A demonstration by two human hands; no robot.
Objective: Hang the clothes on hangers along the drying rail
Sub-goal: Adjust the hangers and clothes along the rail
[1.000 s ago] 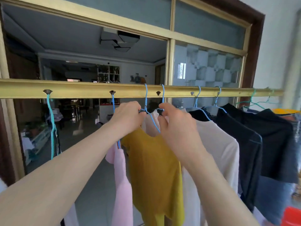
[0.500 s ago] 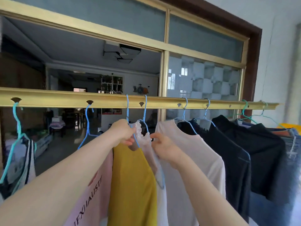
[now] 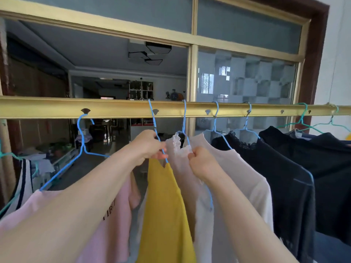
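The upright blue wire hanger of the yellow top, hooked over the horizontal gold metal drying rail, is being gripped by the left hand. The frilled cream blouse is being pinched by the right hand. Five blue hangers are being carried.

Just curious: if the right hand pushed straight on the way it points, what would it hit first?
Likely the frilled white collar that the right hand pinches, then its blue hanger; depth is unclear.

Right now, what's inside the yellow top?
A blue wire hanger: its stem rises from the yellow top, gripped by the left hand, and hooks over the gold rail. Fabric hides its shoulders. The right hand pinches the cream top.
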